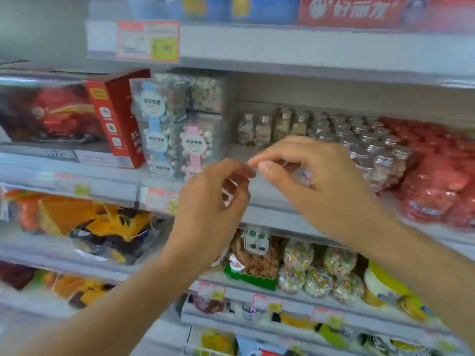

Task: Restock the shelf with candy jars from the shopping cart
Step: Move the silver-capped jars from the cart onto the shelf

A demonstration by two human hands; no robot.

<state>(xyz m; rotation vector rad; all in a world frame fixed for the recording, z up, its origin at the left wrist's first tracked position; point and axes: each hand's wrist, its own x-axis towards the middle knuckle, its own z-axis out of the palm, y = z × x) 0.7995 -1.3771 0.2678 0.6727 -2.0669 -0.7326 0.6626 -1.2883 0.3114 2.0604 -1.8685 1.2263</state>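
Observation:
Rows of small clear candy jars (359,140) with silver lids stand on the middle shelf (267,199), with a bare stretch of shelf to their left. My right hand (326,183) is raised in front of them, fingers curled around what looks like a small clear jar of pink candy (304,174), mostly hidden in the palm. My left hand (213,201) is just to its left, fingers curled, index fingertip meeting the right thumb. Motion blur hides whether the left hand holds anything. The shopping cart is out of view.
Square clear candy boxes (177,124) with blue and pink labels and a red carton (120,116) stand left of the gap. Red bagged sweets (437,176) lie at the right. Bagged snacks (298,265) fill the shelf below, and price tags (147,41) hang on the shelf edges.

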